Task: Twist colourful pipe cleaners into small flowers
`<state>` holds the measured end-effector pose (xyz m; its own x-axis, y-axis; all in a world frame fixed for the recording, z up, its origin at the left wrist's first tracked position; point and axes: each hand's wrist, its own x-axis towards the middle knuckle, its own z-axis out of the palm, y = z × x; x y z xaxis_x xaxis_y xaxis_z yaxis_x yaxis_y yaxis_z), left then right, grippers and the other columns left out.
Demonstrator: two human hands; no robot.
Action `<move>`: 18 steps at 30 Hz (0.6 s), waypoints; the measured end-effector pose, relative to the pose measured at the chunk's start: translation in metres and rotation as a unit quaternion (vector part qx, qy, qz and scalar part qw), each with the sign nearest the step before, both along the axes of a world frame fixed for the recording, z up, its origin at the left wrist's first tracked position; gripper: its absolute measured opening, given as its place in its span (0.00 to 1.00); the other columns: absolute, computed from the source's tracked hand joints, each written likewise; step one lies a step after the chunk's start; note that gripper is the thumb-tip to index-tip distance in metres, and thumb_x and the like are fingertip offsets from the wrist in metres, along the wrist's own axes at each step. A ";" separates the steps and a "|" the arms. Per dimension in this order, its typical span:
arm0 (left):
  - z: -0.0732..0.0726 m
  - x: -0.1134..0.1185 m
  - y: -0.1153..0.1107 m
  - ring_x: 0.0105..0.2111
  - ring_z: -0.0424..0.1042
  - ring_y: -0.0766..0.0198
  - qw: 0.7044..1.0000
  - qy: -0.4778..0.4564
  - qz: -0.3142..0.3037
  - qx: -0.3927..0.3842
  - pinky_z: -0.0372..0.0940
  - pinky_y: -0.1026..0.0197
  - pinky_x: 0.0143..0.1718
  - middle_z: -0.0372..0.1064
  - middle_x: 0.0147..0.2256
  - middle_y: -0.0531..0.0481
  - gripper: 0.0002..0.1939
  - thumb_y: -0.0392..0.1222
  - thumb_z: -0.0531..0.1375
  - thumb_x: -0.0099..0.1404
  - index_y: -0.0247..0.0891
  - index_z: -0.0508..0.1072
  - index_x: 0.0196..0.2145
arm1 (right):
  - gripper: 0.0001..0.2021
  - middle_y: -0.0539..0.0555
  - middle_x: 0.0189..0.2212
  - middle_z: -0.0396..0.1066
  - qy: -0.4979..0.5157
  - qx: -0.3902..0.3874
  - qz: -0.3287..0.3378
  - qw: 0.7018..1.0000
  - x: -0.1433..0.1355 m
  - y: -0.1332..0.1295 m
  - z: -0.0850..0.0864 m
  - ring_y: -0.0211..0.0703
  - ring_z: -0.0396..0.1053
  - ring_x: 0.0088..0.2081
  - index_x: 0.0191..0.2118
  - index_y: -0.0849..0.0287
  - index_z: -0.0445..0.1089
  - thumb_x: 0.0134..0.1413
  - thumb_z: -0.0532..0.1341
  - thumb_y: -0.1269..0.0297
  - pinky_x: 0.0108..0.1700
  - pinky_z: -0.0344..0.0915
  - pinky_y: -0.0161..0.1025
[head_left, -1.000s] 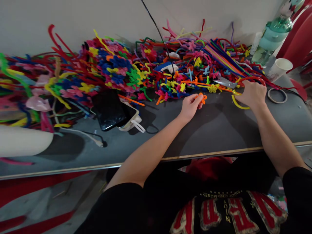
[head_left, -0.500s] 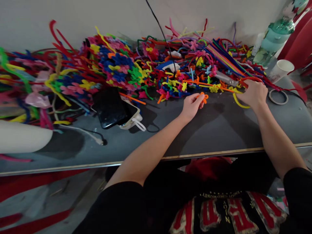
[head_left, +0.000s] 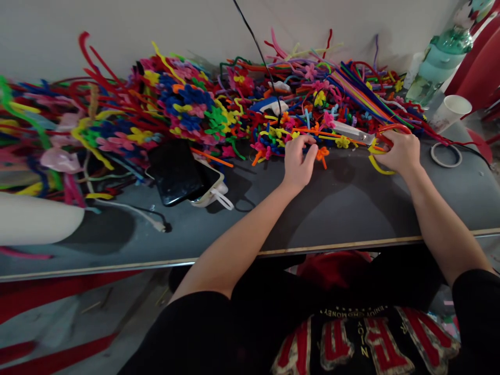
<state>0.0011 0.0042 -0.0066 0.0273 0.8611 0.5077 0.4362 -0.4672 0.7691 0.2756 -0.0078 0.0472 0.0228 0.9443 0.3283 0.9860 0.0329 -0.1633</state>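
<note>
My left hand is beside an orange pipe-cleaner flower, its thumb and fingers apart with nothing between them. The flower lies at the front edge of the pile, just right of my thumb. My right hand holds scissors with orange-red handles; their metal blades point left over the pile. A yellow pipe cleaner curves out below the right hand's fingers. Yellow flowers lie beneath the blades.
A long heap of coloured pipe cleaners lines the wall. On the grey table are a black phone, a white cable, a tape ring, a paper cup and a green bottle.
My left hand has let go of the orange flower and shifted slightly left. My right hand has lifted the scissors off the pile and moved a little left.
</note>
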 end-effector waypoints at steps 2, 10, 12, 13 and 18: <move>-0.006 -0.003 0.009 0.47 0.69 0.57 0.999 -0.048 -0.004 -0.010 0.66 0.58 0.43 0.72 0.48 0.43 0.20 0.60 0.57 0.68 0.43 0.74 0.46 | 0.12 0.54 0.27 0.73 -0.009 -0.016 0.007 1.000 0.000 0.001 -0.002 0.52 0.71 0.35 0.35 0.54 0.74 0.44 0.61 0.55 0.37 0.61 0.44; -0.005 0.002 0.010 0.44 0.74 0.60 0.990 -0.094 -0.079 -0.063 0.67 0.63 0.40 0.77 0.42 0.43 0.17 0.56 0.59 0.68 0.41 0.77 0.46 | 0.17 0.56 0.34 0.77 -0.002 -0.049 0.056 0.997 -0.001 0.000 -0.003 0.54 0.72 0.38 0.40 0.53 0.76 0.46 0.61 0.51 0.39 0.61 0.44; -0.001 0.003 0.007 0.38 0.74 0.63 0.992 -0.088 -0.068 -0.065 0.67 0.63 0.40 0.75 0.32 0.47 0.15 0.53 0.59 0.69 0.40 0.79 0.38 | 0.17 0.57 0.34 0.77 0.000 -0.054 0.061 0.997 -0.003 -0.001 -0.002 0.54 0.72 0.39 0.40 0.53 0.76 0.46 0.61 0.51 0.39 0.61 0.44; 0.000 0.003 0.007 0.35 0.73 0.64 0.992 -0.088 -0.058 -0.063 0.67 0.64 0.40 0.73 0.28 0.49 0.15 0.52 0.59 0.69 0.39 0.79 0.35 | 0.17 0.57 0.34 0.76 0.003 -0.056 0.061 0.997 -0.003 -0.001 -0.001 0.55 0.72 0.40 0.40 0.54 0.75 0.46 0.61 0.52 0.39 0.61 0.44; -0.001 -0.003 0.015 0.29 0.69 0.66 0.989 -0.138 -0.009 -0.046 0.66 0.63 0.37 0.68 0.24 0.52 0.16 0.52 0.59 0.69 0.40 0.76 0.29 | 0.17 0.55 0.31 0.75 0.022 -0.050 0.031 0.998 -0.002 0.002 0.000 0.53 0.71 0.37 0.38 0.55 0.74 0.46 0.62 0.49 0.38 0.61 0.44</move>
<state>-0.0014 0.0192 -0.0075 -0.0855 0.9043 0.4183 0.1956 -0.3965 0.8970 0.2731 -0.0063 0.0468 -0.0247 0.9723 0.2324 0.9743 0.0755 -0.2124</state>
